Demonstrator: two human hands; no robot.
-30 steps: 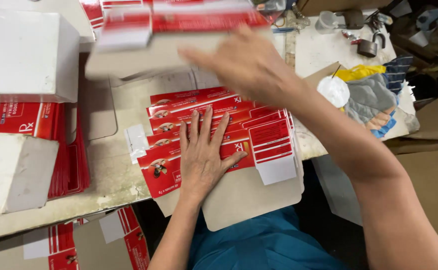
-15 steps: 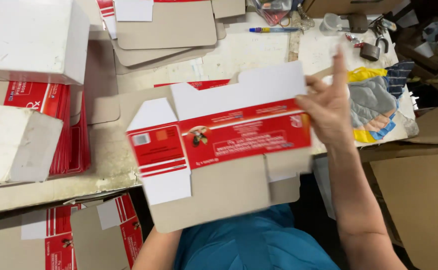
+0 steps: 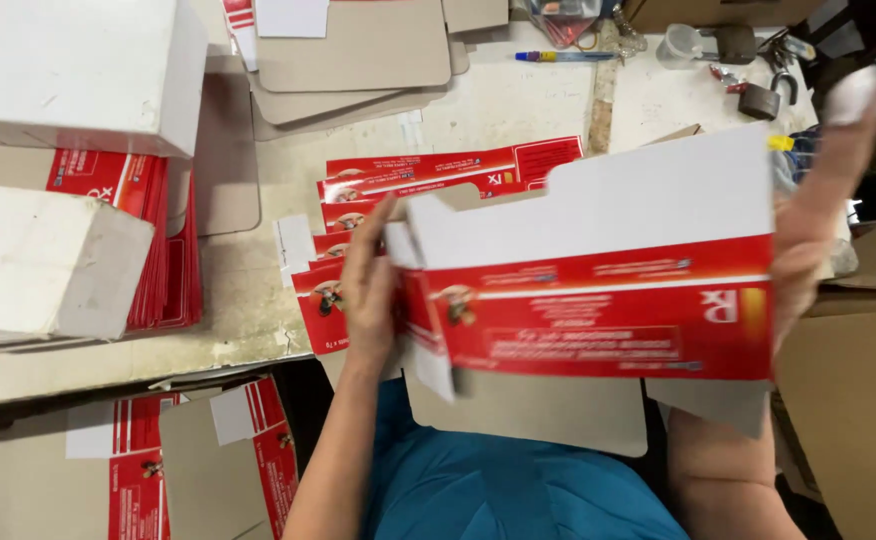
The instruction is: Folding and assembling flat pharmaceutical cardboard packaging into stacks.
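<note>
A: What do the hands have?

B: One red and white carton blank [image 3: 598,290], half-opened, raised above the desk [image 3: 518,110] between both hands. The left hand [image 3: 370,290] pinches its left end, fingers closed over the edge by a small white flap. The right hand [image 3: 808,230] clamps the right end, fingers running up behind the white panel; one fingertip wears a white wrap [image 3: 851,93].

A: So both grips are closed on it?

B: Yes, each grip is grasping that same carton.

A: What lies under it?

B: A fanned stack of flat red blanks [image 3: 428,180] on the desk, just behind the left hand. I count about four edges showing, though the raised carton hides the rest, so the number is unsure.

A: And to the left?

B: Two white boxes [image 3: 68,70], one above the other, with a second pile of red blanks [image 3: 158,240] wedged between and beneath them.

A: Anything at the far edge?

B: Several plain brown card sheets [image 3: 358,50], overlapped, at least three. One blue pen [image 3: 555,56] lies beside them. One clear plastic cup [image 3: 680,42] stands near the top right, beside some small metal hardware [image 3: 753,95].

A: Below the desk?

B: More flat blanks [image 3: 208,460], red and brown, beside the person's teal shirt [image 3: 518,480].
</note>
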